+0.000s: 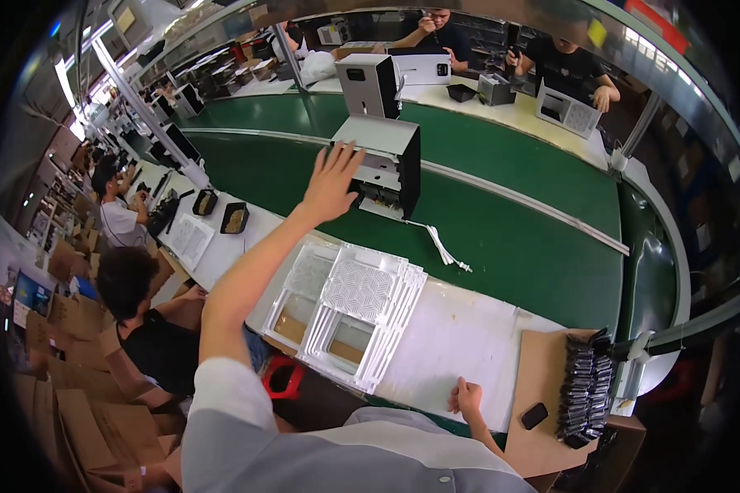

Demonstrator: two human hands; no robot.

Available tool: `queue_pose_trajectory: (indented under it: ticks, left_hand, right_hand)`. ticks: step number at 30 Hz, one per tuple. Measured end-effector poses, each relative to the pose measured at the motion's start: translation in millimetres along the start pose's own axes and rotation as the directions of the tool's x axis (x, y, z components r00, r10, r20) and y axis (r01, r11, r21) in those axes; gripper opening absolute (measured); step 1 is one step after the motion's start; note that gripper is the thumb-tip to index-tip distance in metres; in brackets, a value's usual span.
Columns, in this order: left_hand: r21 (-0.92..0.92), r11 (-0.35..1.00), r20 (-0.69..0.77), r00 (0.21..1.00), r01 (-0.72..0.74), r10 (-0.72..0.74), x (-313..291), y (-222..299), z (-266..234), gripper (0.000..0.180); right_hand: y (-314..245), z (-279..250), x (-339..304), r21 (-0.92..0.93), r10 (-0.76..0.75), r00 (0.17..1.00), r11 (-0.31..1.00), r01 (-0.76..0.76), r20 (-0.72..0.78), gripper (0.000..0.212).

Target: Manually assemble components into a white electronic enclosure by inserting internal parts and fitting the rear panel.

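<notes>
My left arm reaches across the bench to the green conveyor. There my left hand [333, 182], fingers spread, is at the near left side of a box-shaped appliance housing [378, 135] with a pale top and black side. Whether the fingers touch it I cannot tell. The housing's near side is open, and a bundled white power cord [440, 246] trails from it onto the belt. My right hand [466, 398] is loosely curled at the bench's front edge, with nothing visible in it. Between my arms lie stacked white plastic panels [358, 292] with patterned grilles and rectangular openings.
Another housing [368, 86] stands farther back on the belt [518, 246]. A cardboard sheet [538, 394] at right carries a row of black packed parts [584, 390] and a small dark oval object [534, 416]. Co-workers sit at left and across the conveyor.
</notes>
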State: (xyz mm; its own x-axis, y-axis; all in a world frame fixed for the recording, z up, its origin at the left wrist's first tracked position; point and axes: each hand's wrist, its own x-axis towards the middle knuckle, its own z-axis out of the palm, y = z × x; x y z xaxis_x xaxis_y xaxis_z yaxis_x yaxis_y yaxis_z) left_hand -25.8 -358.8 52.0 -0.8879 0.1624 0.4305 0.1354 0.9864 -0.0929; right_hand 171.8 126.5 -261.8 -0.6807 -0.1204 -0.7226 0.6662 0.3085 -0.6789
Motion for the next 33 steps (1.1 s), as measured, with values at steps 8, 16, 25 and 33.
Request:
queue_pose_trajectory:
  ticks: [8,16,25,33]
  left_hand:
    - [0.138,0.958,0.105,0.965,-0.252,0.239,64.4,-55.8,112.4,0.097]
    - [0.191,0.918,0.104,0.937,-0.348,0.334,161.4,-84.0,174.3,0.075]
    - [0.133,0.904,0.149,0.910,-0.407,0.388,256.5,8.6,121.2,0.070]
    - [-0.188,0.816,0.105,0.814,-0.547,0.571,287.9,175.7,-54.7,0.067]
  right_hand:
    - [35.2,18.6,-8.2,0.173,0.021,0.989,0.985,0.004,-0.147,0.037]
    - [37.8,35.1,-14.7,0.046,-0.080,0.965,0.995,0.094,-0.248,0.021]
    - [-14.9,29.8,-54.6,0.357,0.026,0.981,0.933,0.046,-0.193,0.024]
    - [-100.3,-57.8,-27.1,0.880,-0.341,0.937,0.421,0.222,-0.073,0.080]
